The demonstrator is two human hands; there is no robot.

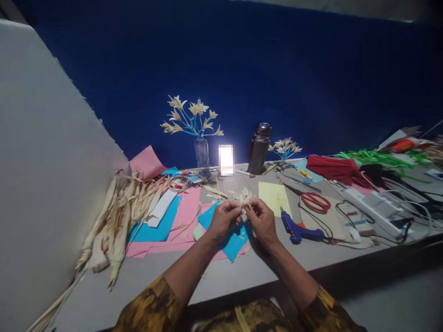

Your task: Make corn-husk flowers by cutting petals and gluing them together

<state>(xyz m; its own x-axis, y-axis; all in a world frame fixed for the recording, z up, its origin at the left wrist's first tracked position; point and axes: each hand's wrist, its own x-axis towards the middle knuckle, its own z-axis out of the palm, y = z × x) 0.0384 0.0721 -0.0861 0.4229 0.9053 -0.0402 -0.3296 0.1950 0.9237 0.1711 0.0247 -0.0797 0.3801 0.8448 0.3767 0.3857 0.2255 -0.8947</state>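
My left hand and my right hand meet over the middle of the table, fingers pinched close together. Between the fingertips is a small pale piece of dried corn husk, gripped from both sides; its lower part is hidden by the fingers. Beneath the hands lies blue paper with small scraps on it. More pale husk bits are scattered just beyond. To the right of my right hand rest a blue glue gun and red-handled scissors.
Dried corn husks pile at the left beside pink paper. Husk flowers stand in a glass bottle at the back, near a bright lamp and a dark flask. A white power strip with cables lies right.
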